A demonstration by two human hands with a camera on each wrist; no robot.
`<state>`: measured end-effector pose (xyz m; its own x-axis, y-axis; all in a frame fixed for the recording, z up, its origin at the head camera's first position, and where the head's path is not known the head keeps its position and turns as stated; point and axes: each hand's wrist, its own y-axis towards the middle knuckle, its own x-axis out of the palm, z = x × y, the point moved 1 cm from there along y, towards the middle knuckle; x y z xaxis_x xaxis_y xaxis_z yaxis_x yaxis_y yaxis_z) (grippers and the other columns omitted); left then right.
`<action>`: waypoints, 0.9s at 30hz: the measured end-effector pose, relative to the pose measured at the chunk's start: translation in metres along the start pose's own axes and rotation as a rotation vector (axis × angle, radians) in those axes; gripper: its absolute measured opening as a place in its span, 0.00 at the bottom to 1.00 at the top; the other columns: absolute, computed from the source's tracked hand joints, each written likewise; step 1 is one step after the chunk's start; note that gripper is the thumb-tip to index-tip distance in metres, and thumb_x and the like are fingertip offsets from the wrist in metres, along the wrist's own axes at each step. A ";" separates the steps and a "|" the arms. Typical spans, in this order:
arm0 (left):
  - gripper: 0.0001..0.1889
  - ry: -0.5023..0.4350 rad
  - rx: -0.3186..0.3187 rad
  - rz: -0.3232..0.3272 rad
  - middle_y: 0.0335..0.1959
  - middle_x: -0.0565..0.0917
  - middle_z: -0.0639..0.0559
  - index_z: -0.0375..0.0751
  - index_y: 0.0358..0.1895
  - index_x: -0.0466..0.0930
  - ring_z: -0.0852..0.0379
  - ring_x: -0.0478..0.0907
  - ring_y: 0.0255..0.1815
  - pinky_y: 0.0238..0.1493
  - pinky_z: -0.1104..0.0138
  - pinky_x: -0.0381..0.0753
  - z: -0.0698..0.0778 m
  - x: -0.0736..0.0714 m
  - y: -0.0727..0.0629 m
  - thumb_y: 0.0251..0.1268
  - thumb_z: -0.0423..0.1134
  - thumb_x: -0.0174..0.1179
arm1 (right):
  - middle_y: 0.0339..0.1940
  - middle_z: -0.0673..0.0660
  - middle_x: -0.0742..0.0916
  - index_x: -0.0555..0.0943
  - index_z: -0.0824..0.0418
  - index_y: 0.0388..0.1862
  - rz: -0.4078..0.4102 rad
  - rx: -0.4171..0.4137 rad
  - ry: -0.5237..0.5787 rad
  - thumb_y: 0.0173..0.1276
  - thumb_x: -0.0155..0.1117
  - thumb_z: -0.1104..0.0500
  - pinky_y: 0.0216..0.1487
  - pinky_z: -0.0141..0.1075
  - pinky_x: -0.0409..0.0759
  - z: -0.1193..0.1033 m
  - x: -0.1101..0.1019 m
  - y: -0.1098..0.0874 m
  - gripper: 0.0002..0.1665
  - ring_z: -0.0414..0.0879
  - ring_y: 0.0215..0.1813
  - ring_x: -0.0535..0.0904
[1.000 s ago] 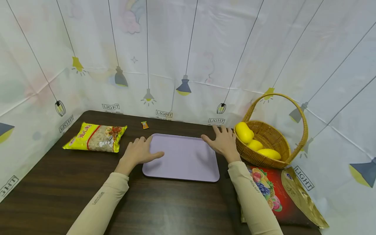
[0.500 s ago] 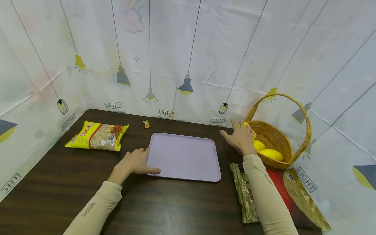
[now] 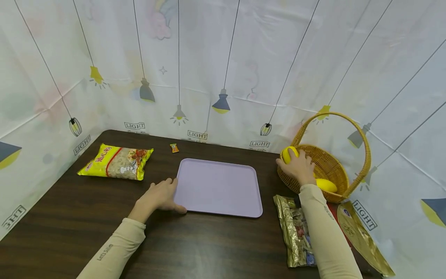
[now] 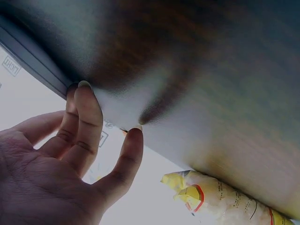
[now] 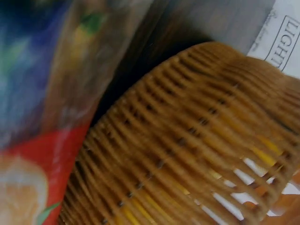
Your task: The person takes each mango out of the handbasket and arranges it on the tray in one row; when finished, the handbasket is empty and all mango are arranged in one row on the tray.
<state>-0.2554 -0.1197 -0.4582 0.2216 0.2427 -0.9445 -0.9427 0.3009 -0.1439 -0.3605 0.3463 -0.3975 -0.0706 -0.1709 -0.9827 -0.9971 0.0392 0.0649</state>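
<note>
Close to the middle of the table (image 3: 202,248), resting with the left hand (image 3: 158,197) at the left edge of the lilac tray (image 3: 217,188), loosely spread, with thumb apart. Probably stiff and light; best taken by the rim. Farther, near the table's right edge, bending with the right hand (image 3: 300,169) over a yellow fruit (image 3: 287,152) in the wicker basket (image 3: 326,162); cannot tell whether clamped. Likely light, smooth, slippery; best cupped round the belly. Underneath, dark and glossy; past the far edge, closed off by a pale backdrop (image 3: 202,46).
</note>
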 end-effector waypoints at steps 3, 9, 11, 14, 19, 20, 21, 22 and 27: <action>0.62 0.004 0.000 -0.002 0.69 0.73 0.33 0.30 0.74 0.61 0.38 0.73 0.69 0.63 0.33 0.67 0.000 0.000 -0.001 0.42 0.72 0.72 | 0.75 0.79 0.59 0.54 0.56 0.81 0.003 0.000 0.001 0.71 0.41 0.26 0.59 0.74 0.60 0.005 0.002 0.000 0.51 0.83 0.69 0.59; 0.61 0.012 0.004 0.007 0.66 0.75 0.34 0.29 0.72 0.64 0.39 0.75 0.66 0.61 0.34 0.69 0.000 0.000 0.000 0.41 0.71 0.72 | 0.75 0.79 0.60 0.54 0.56 0.81 0.011 -0.006 0.010 0.73 0.42 0.29 0.60 0.74 0.61 0.008 0.004 0.002 0.48 0.83 0.68 0.61; 0.61 0.013 0.003 0.003 0.64 0.76 0.34 0.29 0.72 0.65 0.39 0.75 0.65 0.60 0.35 0.70 0.001 0.000 0.000 0.41 0.71 0.72 | 0.74 0.80 0.61 0.55 0.56 0.81 0.011 -0.011 0.007 0.74 0.43 0.30 0.59 0.74 0.62 0.008 0.004 0.002 0.47 0.83 0.67 0.63; 0.61 0.012 -0.001 -0.004 0.63 0.76 0.35 0.29 0.72 0.65 0.40 0.76 0.64 0.59 0.36 0.71 0.001 0.000 0.001 0.41 0.71 0.72 | 0.74 0.80 0.62 0.55 0.56 0.81 0.004 -0.019 0.008 0.77 0.42 0.35 0.60 0.74 0.63 0.008 0.003 0.003 0.43 0.82 0.67 0.63; 0.60 0.013 0.000 -0.007 0.63 0.76 0.36 0.29 0.72 0.65 0.40 0.76 0.64 0.59 0.36 0.71 0.001 -0.001 0.001 0.41 0.71 0.72 | 0.73 0.83 0.60 0.55 0.60 0.81 -0.003 -0.049 0.015 0.80 0.40 0.44 0.62 0.74 0.64 0.009 0.000 0.002 0.37 0.83 0.67 0.62; 0.60 0.012 0.001 -0.008 0.64 0.76 0.35 0.29 0.72 0.65 0.40 0.76 0.64 0.59 0.36 0.70 0.001 -0.001 0.001 0.41 0.71 0.72 | 0.73 0.84 0.60 0.55 0.61 0.81 0.000 -0.059 0.015 0.80 0.40 0.46 0.62 0.73 0.64 0.009 0.000 0.002 0.37 0.83 0.67 0.62; 0.61 0.011 0.001 -0.009 0.64 0.76 0.35 0.29 0.72 0.65 0.40 0.76 0.65 0.60 0.36 0.70 0.001 -0.001 0.001 0.41 0.71 0.72 | 0.72 0.84 0.60 0.55 0.62 0.81 0.005 -0.065 0.019 0.80 0.40 0.47 0.62 0.73 0.64 0.009 0.000 0.002 0.36 0.84 0.66 0.62; 0.61 0.010 0.001 -0.010 0.65 0.76 0.35 0.29 0.73 0.65 0.40 0.75 0.65 0.60 0.36 0.70 0.001 -0.001 0.001 0.41 0.72 0.72 | 0.72 0.85 0.60 0.56 0.63 0.80 0.013 -0.072 0.024 0.80 0.40 0.48 0.62 0.73 0.64 0.010 0.000 0.002 0.36 0.84 0.66 0.62; 0.61 0.008 -0.003 -0.014 0.66 0.75 0.35 0.30 0.73 0.64 0.39 0.75 0.66 0.62 0.35 0.69 0.000 0.000 0.001 0.41 0.72 0.72 | 0.71 0.85 0.61 0.57 0.64 0.80 0.053 -0.086 0.049 0.80 0.40 0.49 0.65 0.71 0.63 0.010 0.002 0.004 0.35 0.84 0.66 0.62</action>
<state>-0.2567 -0.1195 -0.4580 0.2329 0.2311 -0.9446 -0.9402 0.3018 -0.1580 -0.3642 0.3561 -0.4007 -0.1225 -0.2192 -0.9680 -0.9905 -0.0347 0.1333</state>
